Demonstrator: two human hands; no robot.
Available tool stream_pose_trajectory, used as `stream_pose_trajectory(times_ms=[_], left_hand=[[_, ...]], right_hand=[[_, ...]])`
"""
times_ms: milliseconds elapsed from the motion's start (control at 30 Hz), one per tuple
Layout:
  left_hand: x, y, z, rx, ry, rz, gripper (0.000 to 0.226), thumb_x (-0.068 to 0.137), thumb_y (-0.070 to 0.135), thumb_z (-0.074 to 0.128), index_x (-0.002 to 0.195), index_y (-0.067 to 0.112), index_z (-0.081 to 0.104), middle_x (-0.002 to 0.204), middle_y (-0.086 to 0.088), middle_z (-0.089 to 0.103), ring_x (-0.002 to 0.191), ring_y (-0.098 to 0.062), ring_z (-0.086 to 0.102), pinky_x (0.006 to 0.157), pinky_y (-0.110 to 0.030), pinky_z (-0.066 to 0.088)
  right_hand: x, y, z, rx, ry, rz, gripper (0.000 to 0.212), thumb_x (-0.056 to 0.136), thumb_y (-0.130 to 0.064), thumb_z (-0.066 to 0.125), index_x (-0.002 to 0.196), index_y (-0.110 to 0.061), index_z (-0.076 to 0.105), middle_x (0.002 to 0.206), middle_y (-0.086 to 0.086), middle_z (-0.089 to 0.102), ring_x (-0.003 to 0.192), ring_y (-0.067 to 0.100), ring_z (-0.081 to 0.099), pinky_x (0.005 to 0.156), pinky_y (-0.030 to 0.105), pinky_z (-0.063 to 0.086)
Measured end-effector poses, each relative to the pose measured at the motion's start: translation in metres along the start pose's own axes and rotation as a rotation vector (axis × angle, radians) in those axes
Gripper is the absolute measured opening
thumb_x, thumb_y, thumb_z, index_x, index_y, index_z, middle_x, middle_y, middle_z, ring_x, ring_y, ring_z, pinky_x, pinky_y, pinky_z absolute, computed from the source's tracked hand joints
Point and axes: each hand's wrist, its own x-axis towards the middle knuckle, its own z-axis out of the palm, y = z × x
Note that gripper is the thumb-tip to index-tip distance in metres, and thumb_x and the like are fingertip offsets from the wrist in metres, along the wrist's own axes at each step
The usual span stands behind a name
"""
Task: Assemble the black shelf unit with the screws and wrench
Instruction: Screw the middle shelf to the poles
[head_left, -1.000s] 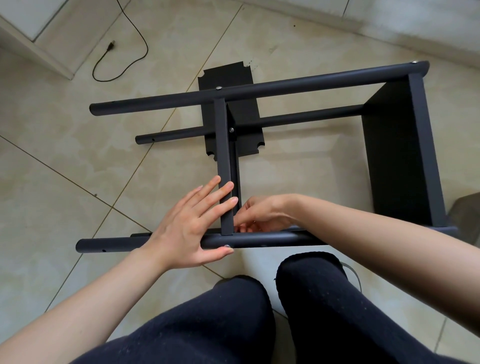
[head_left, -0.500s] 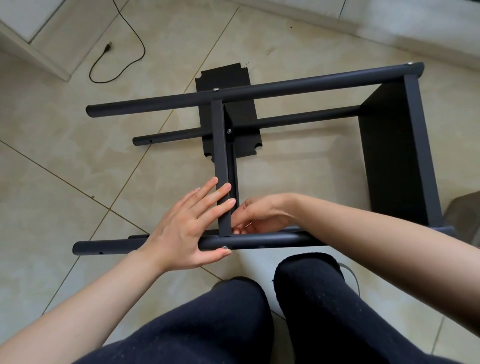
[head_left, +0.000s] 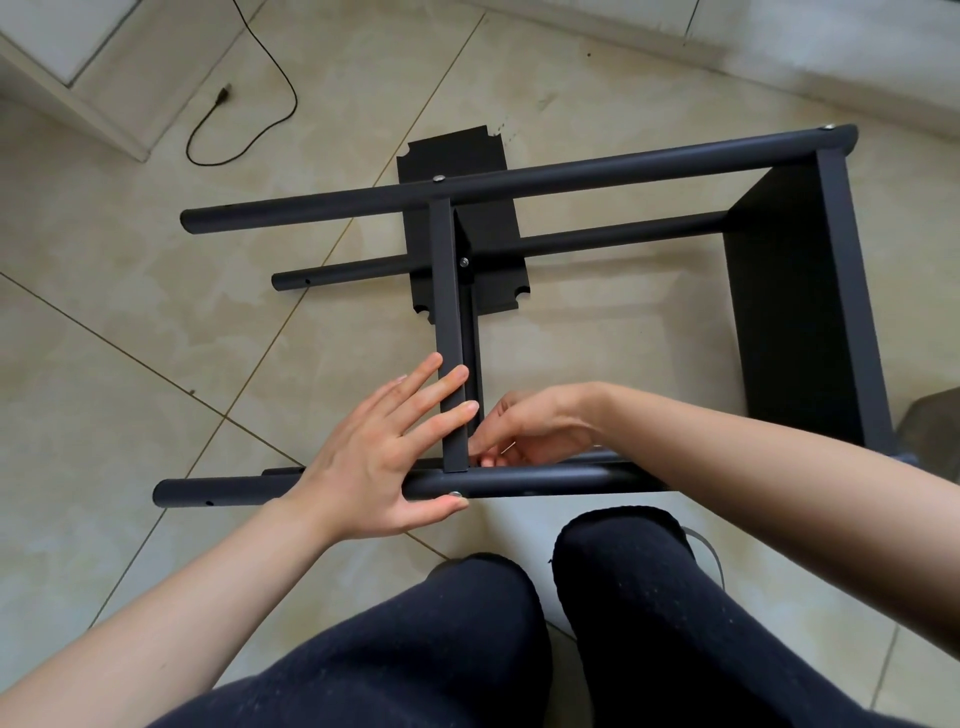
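Observation:
The black shelf unit (head_left: 571, 171) lies on its side on the tiled floor, with round tubes running left to right. A middle shelf panel (head_left: 448, 291) stands edge-on between the far tube and the near tube (head_left: 545, 478). My left hand (head_left: 379, 457) presses flat against this panel and the near tube, fingers spread, thumb beside a silver screw head (head_left: 455, 494). My right hand (head_left: 530, 431) reaches inside the frame at the joint, fingers pinched on a thin silver tool (head_left: 508, 448), which looks like the wrench. An end panel (head_left: 800, 312) closes the right side.
A loose black shelf plate (head_left: 457, 156) lies flat on the floor under the frame. A black cable (head_left: 249, 130) curls at the upper left near a white cabinet base (head_left: 67, 78). My knees in dark trousers (head_left: 623, 597) are just in front of the near tube.
The view has shifted slightly. My right hand's fingers have moved a little at the joint; my left hand stays pressed on the panel and tube.

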Motion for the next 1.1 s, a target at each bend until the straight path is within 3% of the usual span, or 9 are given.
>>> stream_pose_trajectory(times_ms=[67, 233, 400, 567, 700, 833, 967, 1100], left_hand=[[0.0, 0.0, 0.0, 0.001, -0.001, 0.001, 0.08, 0.083, 0.062, 0.067, 0.148, 0.018, 0.047, 0.164, -0.006, 0.03, 0.154, -0.029, 0.019, 0.115, -0.052, 0.036], [0.0, 0.0, 0.0, -0.004, -0.001, 0.003, 0.079, 0.084, 0.061, 0.065, 0.148, 0.018, 0.048, 0.164, -0.006, 0.029, 0.154, -0.029, 0.019, 0.114, -0.049, 0.037], [0.001, 0.001, -0.001, -0.005, -0.004, -0.005, 0.079, 0.084, 0.061, 0.065, 0.147, 0.016, 0.05, 0.163, -0.007, 0.03, 0.154, -0.03, 0.02, 0.114, -0.046, 0.036], [0.001, 0.001, -0.001, 0.001, -0.004, -0.002, 0.079, 0.084, 0.061, 0.065, 0.147, 0.016, 0.05, 0.163, -0.006, 0.03, 0.154, -0.029, 0.019, 0.114, -0.045, 0.036], [0.001, 0.0, -0.001, -0.001, -0.002, -0.002, 0.079, 0.084, 0.061, 0.065, 0.147, 0.016, 0.05, 0.163, -0.007, 0.03, 0.154, -0.029, 0.019, 0.113, -0.044, 0.036], [0.001, 0.0, -0.001, 0.002, -0.003, -0.002, 0.078, 0.084, 0.062, 0.065, 0.146, 0.016, 0.051, 0.163, -0.006, 0.03, 0.154, -0.029, 0.019, 0.112, -0.042, 0.036], [0.001, 0.001, -0.001, 0.007, -0.004, -0.007, 0.078, 0.083, 0.062, 0.064, 0.146, 0.016, 0.052, 0.163, -0.006, 0.03, 0.154, -0.028, 0.019, 0.111, -0.042, 0.037], [0.001, 0.001, -0.001, 0.001, -0.002, -0.008, 0.078, 0.083, 0.062, 0.064, 0.145, 0.017, 0.052, 0.163, -0.005, 0.03, 0.154, -0.028, 0.019, 0.11, -0.042, 0.038]], right_hand=[[0.001, 0.001, 0.0, -0.01, 0.022, -0.009, 0.037, 0.095, -0.008, 0.059, 0.062, -0.013, 0.072, 0.06, 0.002, 0.061, 0.058, 0.012, 0.055, 0.067, 0.025, 0.047], [0.004, 0.001, 0.009, -0.063, 0.067, -0.024, 0.027, 0.094, -0.011, 0.06, 0.068, -0.011, 0.064, 0.06, 0.001, 0.06, 0.053, 0.011, 0.057, 0.05, 0.02, 0.049], [-0.001, -0.001, 0.001, -0.015, 0.034, -0.038, 0.024, 0.095, -0.005, 0.058, 0.073, -0.006, 0.069, 0.066, 0.006, 0.063, 0.06, 0.014, 0.058, 0.067, 0.026, 0.05], [0.003, 0.0, 0.009, -0.051, 0.068, -0.031, 0.023, 0.095, -0.009, 0.059, 0.073, -0.007, 0.063, 0.06, 0.003, 0.06, 0.053, 0.012, 0.057, 0.052, 0.021, 0.05], [0.001, -0.002, 0.009, -0.03, 0.045, -0.031, 0.023, 0.095, -0.009, 0.059, 0.072, -0.008, 0.064, 0.061, 0.002, 0.06, 0.054, 0.011, 0.057, 0.053, 0.021, 0.049], [-0.004, -0.002, 0.003, 0.0, 0.009, -0.029, 0.026, 0.096, -0.006, 0.057, 0.072, -0.009, 0.067, 0.062, 0.001, 0.062, 0.059, 0.011, 0.058, 0.065, 0.022, 0.05], [-0.001, -0.001, 0.003, -0.011, 0.031, -0.058, 0.024, 0.096, -0.001, 0.056, 0.074, -0.007, 0.064, 0.06, 0.001, 0.062, 0.056, 0.01, 0.058, 0.061, 0.021, 0.052], [-0.001, 0.001, 0.004, 0.029, 0.007, -0.073, 0.041, 0.096, 0.002, 0.054, 0.061, -0.013, 0.07, 0.058, 0.0, 0.063, 0.054, 0.009, 0.059, 0.059, 0.019, 0.052]])
